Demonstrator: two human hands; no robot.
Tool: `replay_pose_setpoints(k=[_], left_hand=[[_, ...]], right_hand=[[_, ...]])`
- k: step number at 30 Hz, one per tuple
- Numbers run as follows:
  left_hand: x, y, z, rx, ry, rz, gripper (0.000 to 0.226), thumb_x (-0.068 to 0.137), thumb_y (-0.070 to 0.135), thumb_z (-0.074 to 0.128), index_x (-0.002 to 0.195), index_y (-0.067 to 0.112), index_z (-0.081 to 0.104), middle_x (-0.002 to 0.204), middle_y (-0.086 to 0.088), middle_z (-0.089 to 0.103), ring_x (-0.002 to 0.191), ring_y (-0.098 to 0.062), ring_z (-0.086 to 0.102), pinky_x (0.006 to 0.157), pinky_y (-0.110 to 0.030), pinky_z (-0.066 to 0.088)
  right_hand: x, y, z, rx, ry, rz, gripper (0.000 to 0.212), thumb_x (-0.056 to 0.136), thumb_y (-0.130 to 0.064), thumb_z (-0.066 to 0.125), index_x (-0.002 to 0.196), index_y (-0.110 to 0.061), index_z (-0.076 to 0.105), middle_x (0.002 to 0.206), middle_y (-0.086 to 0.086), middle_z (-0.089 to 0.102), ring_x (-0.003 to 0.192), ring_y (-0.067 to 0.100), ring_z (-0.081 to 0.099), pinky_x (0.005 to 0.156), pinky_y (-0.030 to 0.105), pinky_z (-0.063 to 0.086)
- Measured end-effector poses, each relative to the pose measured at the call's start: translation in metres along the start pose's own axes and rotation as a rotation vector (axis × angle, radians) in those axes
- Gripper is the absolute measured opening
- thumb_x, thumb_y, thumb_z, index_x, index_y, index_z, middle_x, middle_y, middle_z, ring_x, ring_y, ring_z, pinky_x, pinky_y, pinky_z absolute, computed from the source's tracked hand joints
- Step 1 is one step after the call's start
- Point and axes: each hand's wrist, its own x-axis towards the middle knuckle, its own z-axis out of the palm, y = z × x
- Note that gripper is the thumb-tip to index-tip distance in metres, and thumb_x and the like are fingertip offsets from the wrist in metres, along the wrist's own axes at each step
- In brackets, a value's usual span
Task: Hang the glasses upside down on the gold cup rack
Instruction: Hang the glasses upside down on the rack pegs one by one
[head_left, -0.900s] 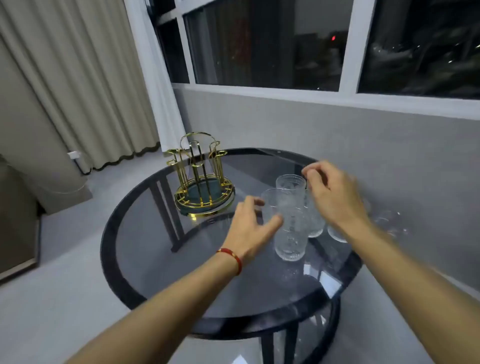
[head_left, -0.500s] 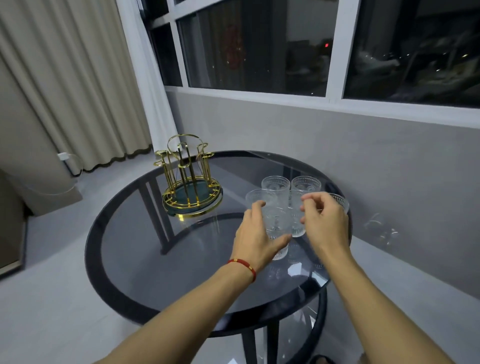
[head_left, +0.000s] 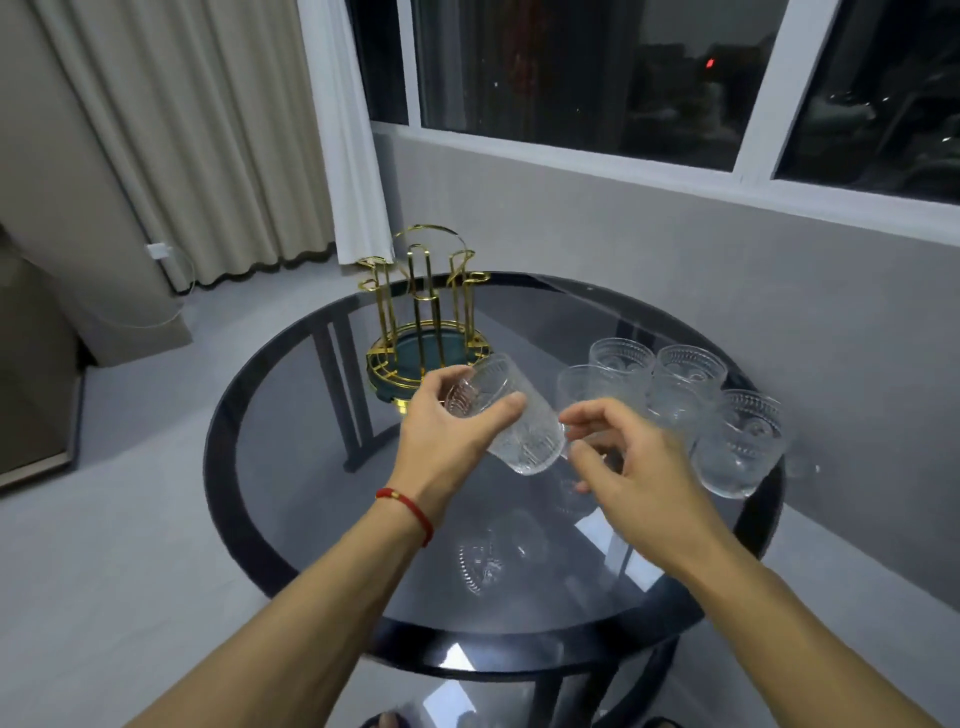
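My left hand (head_left: 451, 435), with a red string at the wrist, grips a clear patterned glass (head_left: 514, 421) lifted off the table and tilted, mouth toward the rack. My right hand (head_left: 631, 457) hovers just right of that glass with fingers spread, touching or nearly touching its base. The gold cup rack (head_left: 423, 322) on its green round base stands empty at the far left of the table, just beyond the held glass. Several more glasses (head_left: 675, 384) stand upright in a cluster at the right, the nearest one (head_left: 737, 441) by the table's edge.
The round dark glass table (head_left: 291, 441) has a black rim and reflects the glasses. A grey wall and dark window lie behind it. Beige and white curtains (head_left: 234, 135) hang at the left, above a grey floor.
My left hand has lifted one glass off the table and tipped it toward the rack. My right hand has let go and opened beside it. The view has shifted closer.
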Motion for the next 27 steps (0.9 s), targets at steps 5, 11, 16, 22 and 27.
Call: replay_pose_setpoints(k=[5,11,16,22,27], left_hand=[[0.014,-0.008,-0.019,-0.040,0.017,-0.047,0.069,0.055,0.052,0.086,0.115,0.032,0.060,0.114,0.014,0.062,0.106,-0.008,0.063,0.092,-0.050,0.059],[0.029,-0.017,-0.039,-0.188,0.028,-0.022,0.070,0.059,0.039,0.090,0.121,0.031,0.059,0.117,0.007,0.067,0.106,-0.010,0.067,0.096,-0.048,0.058],[0.052,-0.028,-0.050,-0.303,-0.083,0.011,0.051,0.079,0.064,0.071,0.122,0.037,0.070,0.121,0.012,0.072,0.115,-0.004,0.065,0.096,-0.033,0.055],[0.080,-0.081,-0.044,0.423,0.087,0.124,0.035,0.097,0.039,0.057,0.126,0.025,0.069,0.139,0.000,0.059,0.140,-0.015,0.042,0.112,-0.038,0.039],[0.083,-0.113,-0.026,0.943,-0.094,0.166,0.067,0.092,0.050,0.053,0.154,0.043,0.029,0.171,0.001,0.015,0.157,-0.025,-0.001,0.125,-0.050,0.012]], right_hand=[[0.022,-0.028,0.052,0.236,-0.123,0.404,0.051,0.104,-0.055,0.042,0.150,-0.033,0.041,0.126,-0.002,0.062,0.090,0.025,0.080,0.060,0.023,0.062],[0.062,-0.051,0.084,0.898,-0.048,0.508,0.036,0.110,-0.037,0.051,0.139,-0.016,0.052,0.134,0.015,0.071,0.103,0.036,0.079,0.090,0.056,0.064],[0.092,-0.056,0.084,0.830,0.020,0.446,0.036,0.106,-0.034,0.060,0.134,-0.014,0.053,0.127,0.016,0.074,0.107,0.035,0.077,0.077,0.048,0.066],[0.140,-0.049,0.034,0.249,0.366,0.147,0.053,0.094,-0.045,0.073,0.138,-0.030,0.049,0.141,0.004,0.060,0.121,0.032,0.068,0.099,0.055,0.059],[0.217,-0.067,0.009,0.156,0.423,-0.010,0.061,0.084,-0.042,0.080,0.137,-0.028,0.054,0.141,0.006,0.061,0.127,0.030,0.065,0.103,0.056,0.056]])
